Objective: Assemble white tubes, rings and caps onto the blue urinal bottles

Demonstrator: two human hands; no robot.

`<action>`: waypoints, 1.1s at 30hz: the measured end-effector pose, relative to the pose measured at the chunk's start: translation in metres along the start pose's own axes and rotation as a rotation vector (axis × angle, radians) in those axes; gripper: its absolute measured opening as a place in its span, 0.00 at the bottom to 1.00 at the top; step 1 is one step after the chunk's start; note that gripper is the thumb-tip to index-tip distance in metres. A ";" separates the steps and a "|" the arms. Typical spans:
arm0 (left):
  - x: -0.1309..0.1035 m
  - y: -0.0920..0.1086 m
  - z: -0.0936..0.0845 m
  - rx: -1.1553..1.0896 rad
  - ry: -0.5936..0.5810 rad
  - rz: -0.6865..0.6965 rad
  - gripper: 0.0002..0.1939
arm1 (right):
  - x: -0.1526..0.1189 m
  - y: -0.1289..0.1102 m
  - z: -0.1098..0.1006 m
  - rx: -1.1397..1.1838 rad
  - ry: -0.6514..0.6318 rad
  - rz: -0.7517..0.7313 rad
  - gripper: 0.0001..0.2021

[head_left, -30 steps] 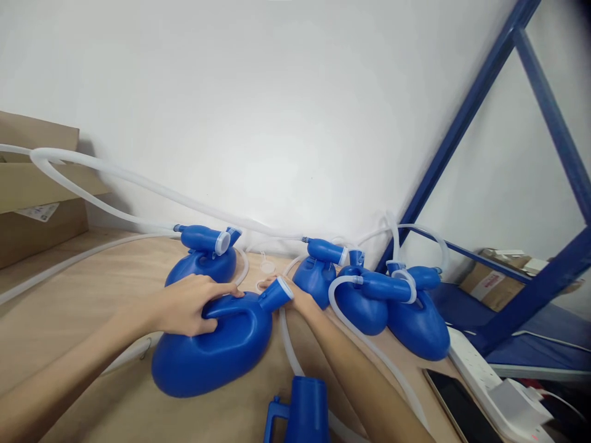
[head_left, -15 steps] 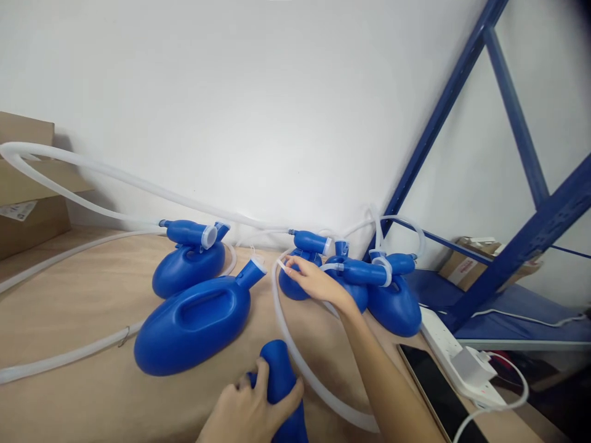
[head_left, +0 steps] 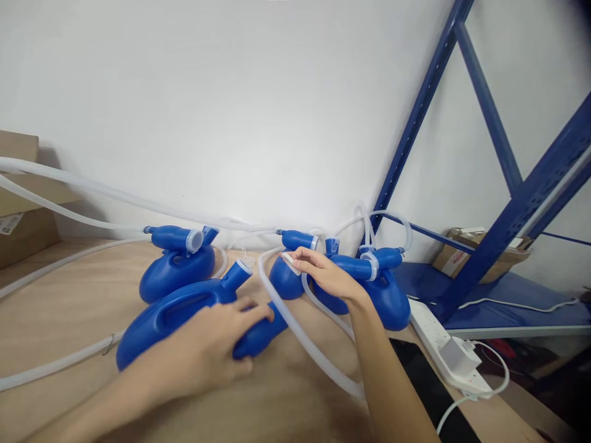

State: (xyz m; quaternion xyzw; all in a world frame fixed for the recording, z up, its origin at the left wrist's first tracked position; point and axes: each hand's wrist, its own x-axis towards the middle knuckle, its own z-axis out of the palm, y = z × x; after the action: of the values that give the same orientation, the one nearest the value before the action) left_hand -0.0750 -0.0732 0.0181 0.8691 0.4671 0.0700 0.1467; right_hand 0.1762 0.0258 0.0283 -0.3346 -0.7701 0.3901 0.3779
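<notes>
Brown cardboard box (head_left: 28, 237) at the desk's (head_left: 87, 261) left end; next, a blue plastic handled jug (head_left: 145, 332), partly hidden by the left hand (head_left: 221, 335), whose grip wraps a blue tapered plastic tube (head_left: 258, 334). A white flexible hose (head_left: 301, 337) curves past its tip; the right hand (head_left: 325, 275) pinches a small white piece (head_left: 290, 263); farther right, a flat black phone (head_left: 422, 375).

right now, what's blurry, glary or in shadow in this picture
Head view: the left hand is smeared; head view: the wall carries a soft bright patch; head view: a shadow falls beside the cardboard box, and the top right corner goes dark.
</notes>
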 end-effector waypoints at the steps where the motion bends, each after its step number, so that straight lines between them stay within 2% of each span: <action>1: -0.004 -0.007 -0.014 -0.017 0.082 0.041 0.35 | 0.001 -0.001 0.003 0.050 -0.014 -0.023 0.13; 3: -0.013 -0.017 -0.044 -0.003 0.255 0.105 0.27 | 0.003 -0.005 0.011 0.183 -0.032 -0.086 0.13; 5: -0.020 -0.023 -0.068 0.008 0.394 0.114 0.21 | 0.005 -0.011 0.021 0.310 -0.040 -0.145 0.16; 8: -0.026 -0.027 -0.083 -0.046 0.546 0.114 0.22 | 0.005 -0.020 0.034 0.317 0.008 -0.216 0.24; 12: -0.024 -0.032 -0.078 -0.131 0.639 0.147 0.25 | 0.001 -0.027 0.043 0.182 0.106 -0.285 0.25; 16: -0.023 -0.031 -0.070 -0.181 0.757 0.168 0.22 | 0.000 -0.024 0.045 0.202 0.188 -0.315 0.25; 19: -0.021 -0.026 -0.064 -0.195 0.794 0.181 0.21 | -0.001 -0.024 0.048 0.215 0.198 -0.332 0.21; 21: -0.018 -0.023 -0.060 -0.201 0.814 0.217 0.21 | -0.003 -0.028 0.054 0.287 0.180 -0.350 0.20; 24: -0.011 -0.020 -0.054 -0.212 0.887 0.370 0.22 | -0.005 -0.036 0.067 0.472 0.162 -0.377 0.20; 26: -0.008 -0.019 -0.051 -0.210 0.943 0.459 0.22 | -0.006 -0.040 0.077 0.564 0.196 -0.402 0.19; 30: -0.008 -0.018 -0.050 -0.189 1.002 0.542 0.23 | -0.004 -0.040 0.089 0.716 0.238 -0.404 0.20; 33: -0.013 -0.016 -0.051 -0.157 1.001 0.567 0.23 | -0.002 -0.040 0.092 0.745 0.233 -0.391 0.22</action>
State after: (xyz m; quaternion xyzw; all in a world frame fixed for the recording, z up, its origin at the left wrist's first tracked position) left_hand -0.1078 -0.0659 0.0618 0.8078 0.2221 0.5435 -0.0525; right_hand 0.0909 -0.0270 0.0236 -0.0650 -0.5779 0.5221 0.6238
